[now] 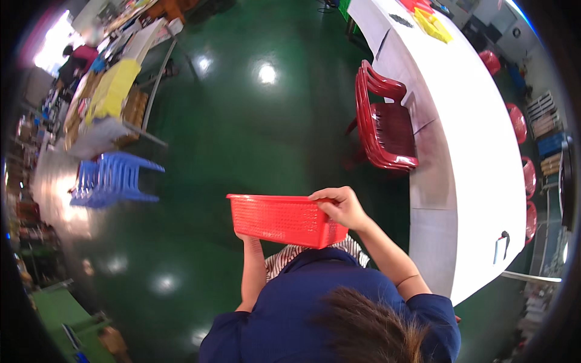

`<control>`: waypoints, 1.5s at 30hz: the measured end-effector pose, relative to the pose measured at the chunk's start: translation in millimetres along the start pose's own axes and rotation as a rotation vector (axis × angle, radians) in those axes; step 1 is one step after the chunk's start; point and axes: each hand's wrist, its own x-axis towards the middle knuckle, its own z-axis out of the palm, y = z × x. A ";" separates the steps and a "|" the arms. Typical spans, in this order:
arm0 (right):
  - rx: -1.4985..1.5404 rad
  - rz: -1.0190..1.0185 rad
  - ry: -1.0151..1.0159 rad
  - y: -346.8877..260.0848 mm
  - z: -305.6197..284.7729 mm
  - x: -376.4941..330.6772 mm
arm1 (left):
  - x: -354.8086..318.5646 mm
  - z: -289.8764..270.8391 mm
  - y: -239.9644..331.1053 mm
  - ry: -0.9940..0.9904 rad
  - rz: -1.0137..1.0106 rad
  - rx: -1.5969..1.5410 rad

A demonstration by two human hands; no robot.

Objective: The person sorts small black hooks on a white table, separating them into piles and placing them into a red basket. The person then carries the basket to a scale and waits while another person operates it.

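A red plastic basket (275, 219) with perforated walls is held up in front of my body, its long side facing me. My right hand (340, 204) is closed over its right end, with fingers and thumb on the rim. At the lower left of the basket, my left hand (246, 236) supports it from beneath; the basket hides most of those fingers. Whatever the basket may contain is out of sight behind its wall.
To my right runs a long white table (478, 157), with stacked dark red chairs (390, 130) at its near side. A yellow basket (433, 25) sits on its far end. Stacked blue stools (112, 178) stand at left, near a cluttered workbench (118, 81) and a person (82, 57).
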 end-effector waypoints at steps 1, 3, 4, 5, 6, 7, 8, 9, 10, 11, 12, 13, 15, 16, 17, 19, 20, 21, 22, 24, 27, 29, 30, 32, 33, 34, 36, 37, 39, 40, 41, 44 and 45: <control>0.043 0.062 0.014 4.3 -22.0 26.5 | 21.9 35.1 -0.3 0.262 0.067 0.027; 0.011 -0.050 0.162 44.4 -51.6 74.7 | 77.4 83.8 14.1 0.509 0.159 0.420; -0.006 -0.105 0.231 60.6 -61.5 99.2 | 107.0 117.2 23.3 0.461 0.194 0.434; -0.032 -0.139 0.308 74.5 -74.2 123.9 | 120.7 163.3 35.4 0.412 0.209 0.460; 0.025 0.019 0.319 79.0 -83.0 152.3 | 141.7 195.2 48.9 0.300 0.200 0.591; -0.043 -0.122 0.365 89.3 -93.7 183.8 | 162.1 231.7 53.3 0.183 0.192 0.708; -0.116 -0.139 0.320 97.2 -121.0 218.4 | 172.7 279.4 49.6 0.044 0.075 0.816; -0.170 -0.156 0.262 95.5 -149.4 263.1 | 182.4 348.2 49.0 -0.147 -0.019 0.897; -0.181 -0.235 0.294 100.0 -166.7 298.7 | 186.3 405.6 41.7 -0.328 -0.131 0.978; -0.225 -0.200 0.302 109.4 -184.7 324.2 | 182.1 455.8 24.1 -0.381 -0.288 1.011; -0.294 -0.142 0.266 107.0 -209.8 360.8 | 188.5 507.5 10.7 -0.498 -0.462 1.010; -0.372 -0.071 0.236 105.3 -231.0 388.7 | 193.8 554.9 -7.0 -0.555 -0.609 1.110; -0.414 -0.200 0.293 120.5 -262.4 439.6 | 204.2 639.3 -55.8 -0.624 -0.682 1.214; -0.481 -0.226 0.275 129.6 -281.8 462.1 | 209.3 677.8 -77.3 -0.695 -0.621 1.304; -0.543 -0.247 0.266 135.8 -296.4 486.4 | 220.5 711.9 -93.3 -0.768 -0.553 1.402; -0.679 -0.277 0.356 162.1 -324.2 537.2 | 264.2 761.5 -139.2 -0.906 -0.754 1.235; -0.716 -0.258 0.403 182.2 -329.5 556.5 | 294.6 783.5 -161.5 -0.934 -0.887 1.240; -0.767 -0.247 0.443 200.6 -338.0 579.3 | 322.4 815.7 -184.2 -0.967 -1.013 1.227; -0.857 -0.227 0.436 223.3 -347.4 600.5 | 344.9 848.9 -212.3 -0.980 -1.057 1.269; -0.920 -0.139 0.359 257.9 -377.1 638.5 | 373.4 911.3 -258.6 -1.009 -1.149 1.363; -0.996 -0.059 0.142 250.6 -426.4 696.7 | 412.6 934.3 -318.3 -1.003 -0.767 1.899; -1.039 -0.140 0.040 252.8 -472.6 724.1 | 441.0 950.4 -336.4 -1.037 -1.063 1.835; -0.952 -0.060 0.021 247.9 -481.8 741.0 | 456.4 946.9 -342.5 -1.001 -1.142 1.672; -0.826 0.007 0.067 236.6 -507.1 752.0 | 448.1 958.9 -353.0 -0.761 -0.911 1.739; -0.807 -0.055 0.191 230.1 -523.9 758.1 | 442.1 981.3 -356.4 -0.650 -0.780 1.759; -0.779 0.005 0.240 223.6 -543.5 761.0 | 466.7 983.8 -364.7 -0.841 -0.752 1.596; -0.711 0.068 0.342 212.3 -592.1 756.9 | 522.8 990.3 -398.9 -0.879 -0.272 1.412; -0.749 0.139 0.460 223.4 -616.2 745.4 | 495.3 1040.8 -393.4 -0.852 -0.082 1.539; -0.840 0.218 0.593 237.0 -669.5 727.9 | 483.7 1108.9 -387.2 -0.863 0.031 1.559; -0.856 0.312 0.632 233.3 -702.2 728.8 | 501.7 1130.4 -395.7 -0.861 0.151 1.521; -0.858 0.371 0.728 239.2 -732.2 725.5 | 508.0 1154.4 -408.8 -0.864 0.245 1.518; -1.007 0.474 0.823 280.2 -826.6 707.8 | 524.3 1207.9 -443.5 -0.925 0.364 1.472; -1.091 0.496 0.817 294.6 -860.6 705.0 | 527.0 1219.1 -457.1 -0.897 0.353 1.457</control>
